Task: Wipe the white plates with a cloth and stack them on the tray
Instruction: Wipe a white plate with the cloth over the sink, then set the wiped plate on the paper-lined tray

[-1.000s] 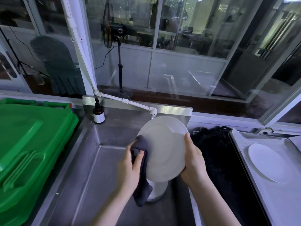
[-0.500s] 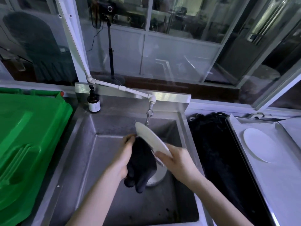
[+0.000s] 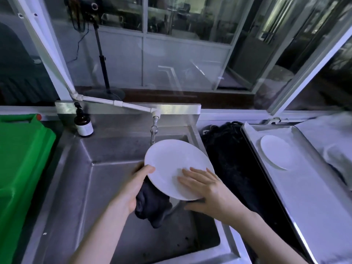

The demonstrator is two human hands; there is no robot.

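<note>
I hold a white plate over the steel sink, nearly flat and tilted a little toward me. My right hand grips its near right rim, fingers spread on top and thumb underneath. My left hand holds a dark cloth against the plate's underside at the left edge, thumb on the rim. The cloth hangs down below the plate. Another white plate lies on the metal tray at the right. Whatever sits in the sink under the held plate is hidden.
A white tap pipe ends in a spout just behind the plate. A brown soap bottle stands at the sink's back left. A green bin lid lies left. Black fabric lies between sink and tray.
The plate has turned from upright, through edge-on, to nearly flat with its face up. My right hand shifted onto its top; the cloth went underneath.
</note>
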